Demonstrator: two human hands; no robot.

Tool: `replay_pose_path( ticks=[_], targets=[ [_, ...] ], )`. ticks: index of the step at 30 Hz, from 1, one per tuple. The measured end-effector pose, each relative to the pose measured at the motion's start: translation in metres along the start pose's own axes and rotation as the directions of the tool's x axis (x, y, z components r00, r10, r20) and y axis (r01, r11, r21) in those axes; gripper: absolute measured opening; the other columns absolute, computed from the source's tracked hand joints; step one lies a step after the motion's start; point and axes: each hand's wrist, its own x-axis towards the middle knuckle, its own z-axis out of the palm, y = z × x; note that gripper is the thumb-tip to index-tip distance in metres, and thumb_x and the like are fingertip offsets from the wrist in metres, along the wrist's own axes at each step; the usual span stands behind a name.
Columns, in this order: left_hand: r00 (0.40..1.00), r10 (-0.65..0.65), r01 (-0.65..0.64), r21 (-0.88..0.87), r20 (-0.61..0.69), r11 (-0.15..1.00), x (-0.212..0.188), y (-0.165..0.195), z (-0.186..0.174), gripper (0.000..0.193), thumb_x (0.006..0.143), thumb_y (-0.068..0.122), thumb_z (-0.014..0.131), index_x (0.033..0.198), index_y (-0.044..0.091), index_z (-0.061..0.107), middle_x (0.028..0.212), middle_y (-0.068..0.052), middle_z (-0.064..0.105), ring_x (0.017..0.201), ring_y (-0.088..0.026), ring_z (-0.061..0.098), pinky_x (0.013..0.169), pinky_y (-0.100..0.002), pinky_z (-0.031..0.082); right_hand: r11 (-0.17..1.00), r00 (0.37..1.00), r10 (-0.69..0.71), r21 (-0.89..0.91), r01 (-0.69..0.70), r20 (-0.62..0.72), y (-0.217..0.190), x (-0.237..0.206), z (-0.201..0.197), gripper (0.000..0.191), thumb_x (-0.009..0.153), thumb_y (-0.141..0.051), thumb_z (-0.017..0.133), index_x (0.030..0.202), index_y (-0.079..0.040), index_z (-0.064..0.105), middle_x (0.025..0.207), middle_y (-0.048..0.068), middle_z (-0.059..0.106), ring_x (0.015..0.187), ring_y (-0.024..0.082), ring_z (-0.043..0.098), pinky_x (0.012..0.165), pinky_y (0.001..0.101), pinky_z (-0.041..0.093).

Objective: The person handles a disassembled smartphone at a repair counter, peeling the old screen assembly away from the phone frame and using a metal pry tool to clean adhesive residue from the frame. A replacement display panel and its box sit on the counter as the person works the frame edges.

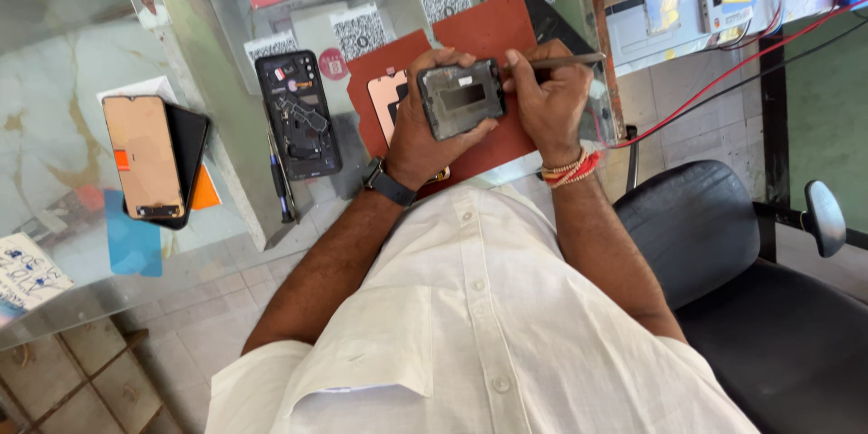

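My left hand point(418, 131) grips a dark phone frame point(461, 98) and holds it up over a red work mat point(484, 32). My right hand point(550, 95) holds a thin metal tool point(568, 61), whose near end rests at the frame's right edge. A black watch sits on my left wrist, coloured thread bands on my right. Beneath the hands, a pinkish phone part point(387, 95) lies on the mat, partly hidden.
An opened black phone point(298, 115) lies left of the mat, with a thin dark tool point(281, 179) beside it. A copper-coloured screen panel point(142, 156) rests on a black phone further left. A black office chair point(723, 244) stands at right; red cables point(723, 81) run past it.
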Motion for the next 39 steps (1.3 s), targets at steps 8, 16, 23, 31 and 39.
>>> replay_pose_path(
  ticks=[8, 16, 23, 31, 39],
  targets=[
    [1.0, -0.004, 0.005, -0.035, 0.008, 0.999, 0.0004, -0.0005, 0.0009, 0.093, 0.081, 0.0, 0.092, 0.148, 0.013, 0.029, 0.145, -0.008, 0.053, 0.139, -0.023, 0.059, 0.118, -0.038, 0.057, 0.996, 1.0, -0.024, -0.09, 0.025, 0.008, 0.0001, 0.0016, -0.0014, 0.024, 0.103, -0.004, 0.074, 0.082, 0.004, 0.064, 0.075, 0.01, 0.072, 0.063, 0.012, 0.07, 0.055, 0.0244, 0.054],
    [1.0, 0.019, -0.019, 0.027, 0.014, 0.999, 0.004, -0.0031, 0.0012, 0.095, 0.081, 0.002, 0.093, 0.149, 0.014, 0.027, 0.145, -0.008, 0.052, 0.14, -0.023, 0.058, 0.116, -0.038, 0.052, 0.995, 1.0, -0.009, -0.097, 0.01, 0.014, 0.0036, 0.0068, 0.0004, 0.026, 0.103, -0.004, 0.075, 0.08, 0.002, 0.064, 0.073, 0.009, 0.072, 0.062, 0.011, 0.071, 0.053, 0.0235, 0.055],
    [1.0, 0.012, -0.012, -0.004, 0.008, 1.0, 0.0028, -0.0046, 0.002, 0.096, 0.081, 0.001, 0.093, 0.149, 0.014, 0.027, 0.145, -0.008, 0.052, 0.14, -0.023, 0.058, 0.12, -0.038, 0.056, 0.999, 1.0, -0.004, -0.048, 0.005, 0.012, 0.0068, 0.0063, 0.0014, 0.025, 0.103, -0.005, 0.074, 0.083, 0.002, 0.061, 0.074, 0.009, 0.072, 0.063, 0.012, 0.071, 0.055, 0.0242, 0.054],
    [1.0, 0.003, -0.003, 0.007, 0.0, 1.0, 0.003, -0.0018, 0.0008, 0.096, 0.08, 0.001, 0.093, 0.148, 0.014, 0.028, 0.144, -0.007, 0.054, 0.138, -0.022, 0.06, 0.118, -0.038, 0.056, 0.998, 1.0, -0.022, -0.061, 0.022, 0.002, 0.0047, 0.0046, 0.0014, 0.025, 0.105, -0.006, 0.073, 0.083, 0.002, 0.062, 0.076, 0.01, 0.072, 0.064, 0.012, 0.071, 0.056, 0.0246, 0.056],
    [1.0, 0.025, -0.025, 0.027, 0.009, 0.999, 0.0026, -0.005, 0.0019, 0.096, 0.081, 0.002, 0.094, 0.149, 0.014, 0.027, 0.145, -0.008, 0.052, 0.14, -0.023, 0.058, 0.119, -0.038, 0.057, 0.998, 1.0, -0.023, -0.055, 0.023, 0.001, 0.009, 0.005, 0.0011, 0.024, 0.105, -0.006, 0.073, 0.085, 0.002, 0.062, 0.076, 0.01, 0.072, 0.064, 0.012, 0.071, 0.056, 0.0248, 0.056]
  ],
)
